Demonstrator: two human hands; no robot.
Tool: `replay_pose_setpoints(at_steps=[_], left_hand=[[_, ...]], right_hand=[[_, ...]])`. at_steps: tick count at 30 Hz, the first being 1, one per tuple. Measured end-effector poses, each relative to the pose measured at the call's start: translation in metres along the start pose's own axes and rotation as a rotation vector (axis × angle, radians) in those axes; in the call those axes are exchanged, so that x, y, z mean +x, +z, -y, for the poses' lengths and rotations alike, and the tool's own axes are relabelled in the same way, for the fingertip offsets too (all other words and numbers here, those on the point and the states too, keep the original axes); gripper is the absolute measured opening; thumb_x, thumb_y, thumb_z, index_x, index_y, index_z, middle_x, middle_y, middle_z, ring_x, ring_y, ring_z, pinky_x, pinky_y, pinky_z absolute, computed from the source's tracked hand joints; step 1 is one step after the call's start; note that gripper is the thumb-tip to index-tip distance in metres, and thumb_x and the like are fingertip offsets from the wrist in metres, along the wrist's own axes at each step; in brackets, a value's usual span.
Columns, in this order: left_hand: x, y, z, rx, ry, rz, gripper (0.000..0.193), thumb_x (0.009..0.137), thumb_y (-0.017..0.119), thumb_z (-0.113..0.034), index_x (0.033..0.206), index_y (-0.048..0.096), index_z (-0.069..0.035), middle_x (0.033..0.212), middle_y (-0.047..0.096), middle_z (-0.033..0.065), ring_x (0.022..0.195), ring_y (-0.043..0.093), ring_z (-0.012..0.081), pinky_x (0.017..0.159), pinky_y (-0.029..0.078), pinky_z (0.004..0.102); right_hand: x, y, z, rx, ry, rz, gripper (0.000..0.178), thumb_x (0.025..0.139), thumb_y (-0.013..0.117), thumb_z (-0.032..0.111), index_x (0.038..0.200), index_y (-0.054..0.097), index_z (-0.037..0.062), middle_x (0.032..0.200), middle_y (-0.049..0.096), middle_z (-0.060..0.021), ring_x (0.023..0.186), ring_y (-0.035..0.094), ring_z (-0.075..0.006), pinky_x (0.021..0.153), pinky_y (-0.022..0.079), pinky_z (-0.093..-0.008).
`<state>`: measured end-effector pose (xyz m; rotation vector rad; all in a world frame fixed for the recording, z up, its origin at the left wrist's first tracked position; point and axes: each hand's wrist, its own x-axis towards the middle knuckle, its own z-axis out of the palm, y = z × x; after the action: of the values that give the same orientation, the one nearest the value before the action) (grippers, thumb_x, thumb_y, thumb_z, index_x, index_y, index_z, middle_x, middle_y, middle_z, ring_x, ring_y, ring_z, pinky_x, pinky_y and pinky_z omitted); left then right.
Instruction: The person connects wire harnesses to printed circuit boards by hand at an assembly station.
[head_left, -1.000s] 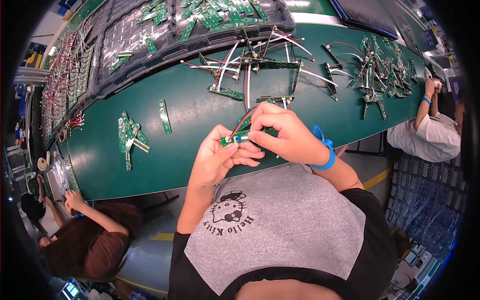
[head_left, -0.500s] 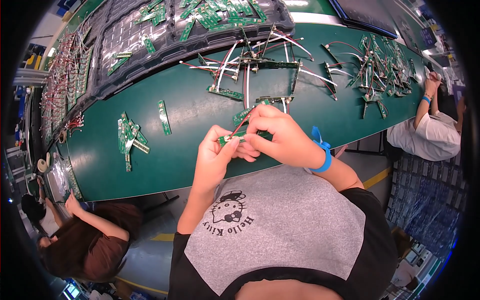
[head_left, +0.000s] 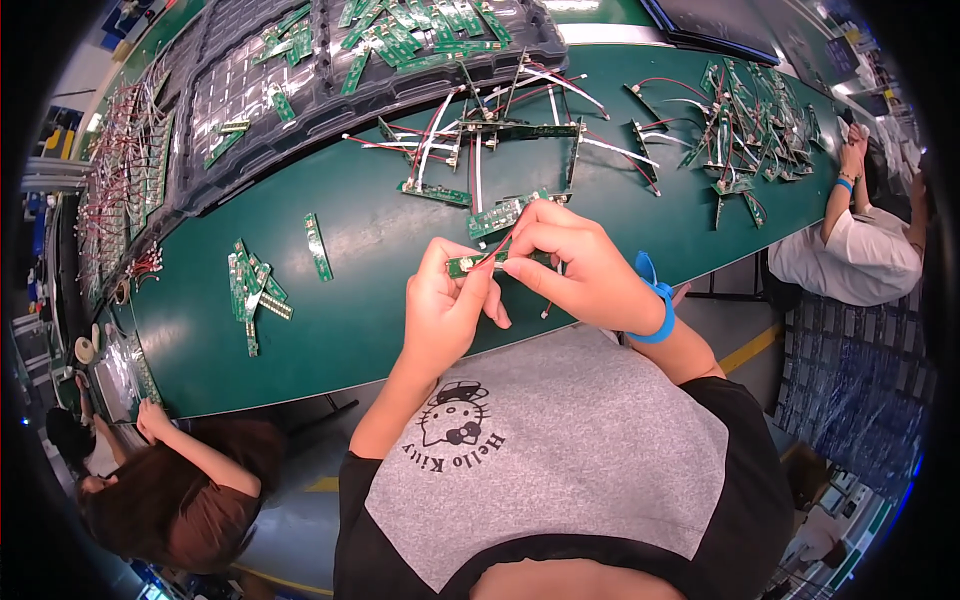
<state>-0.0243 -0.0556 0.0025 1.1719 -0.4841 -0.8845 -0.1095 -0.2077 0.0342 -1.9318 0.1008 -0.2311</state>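
Observation:
My left hand (head_left: 447,300) is closed on the end of a narrow green circuit board (head_left: 462,267), thumb on top. A red cable (head_left: 497,249) runs from the board up to my right hand (head_left: 580,265), whose thumb and forefinger are pinched together at the board's other end. Part of the board and the cable's plug are hidden by my fingers. Just beyond them, a second green board (head_left: 500,217) lies level near a loose cluster of wired circuit boards (head_left: 440,192) with red and white cables. My right wrist wears a blue band.
Loose narrow boards (head_left: 262,290) lie to the left, with a single board (head_left: 318,247) beside them. A black plastic tray (head_left: 245,165) of boards stands at the back left. More wired boards (head_left: 740,130) are heaped at right. Co-workers' arms (head_left: 200,452) reach the table at both ends.
My fingers have shifted slightly on the board and cable. The board beyond my hands shows more fully now. The whole view has moved slightly.

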Motion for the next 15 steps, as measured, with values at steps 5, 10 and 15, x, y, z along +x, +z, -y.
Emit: replay_pose_setpoints(at_steps=[5,10,15], left_hand=[[0.003,0.002,-0.007,-0.009,-0.138,0.063,0.009,0.089,0.048,-0.006,0.09,0.041,0.0,0.062,0.053,0.0057,0.053,0.054,0.0111,0.05,0.046,0.0238],[0.0,0.001,-0.002,0.086,-0.105,-0.01,0.009,0.087,0.049,-0.005,0.081,0.044,0.0,0.061,0.053,0.0048,0.05,0.051,0.0101,0.048,0.042,0.0211],[-0.005,-0.004,-0.002,0.072,-0.081,-0.043,0.011,0.087,0.048,-0.004,0.077,0.043,-0.001,0.057,0.051,0.0045,0.044,0.047,0.0092,0.041,0.038,0.0206]], right_hand=[[-0.007,-0.008,-0.003,-0.051,0.01,-0.027,0.007,0.077,0.06,0.005,0.076,0.056,-0.0003,0.078,0.051,-0.0071,0.074,0.05,-0.0188,0.064,0.041,-0.0282],[-0.007,-0.003,-0.006,0.005,-0.057,-0.021,0.009,0.077,0.06,0.006,0.077,0.055,0.0,0.081,0.051,-0.0104,0.075,0.052,-0.0223,0.066,0.043,-0.0303],[-0.009,0.007,-0.003,-0.011,-0.096,-0.006,0.01,0.079,0.059,0.009,0.077,0.054,0.0002,0.081,0.05,-0.0104,0.076,0.052,-0.0244,0.067,0.043,-0.0317]])
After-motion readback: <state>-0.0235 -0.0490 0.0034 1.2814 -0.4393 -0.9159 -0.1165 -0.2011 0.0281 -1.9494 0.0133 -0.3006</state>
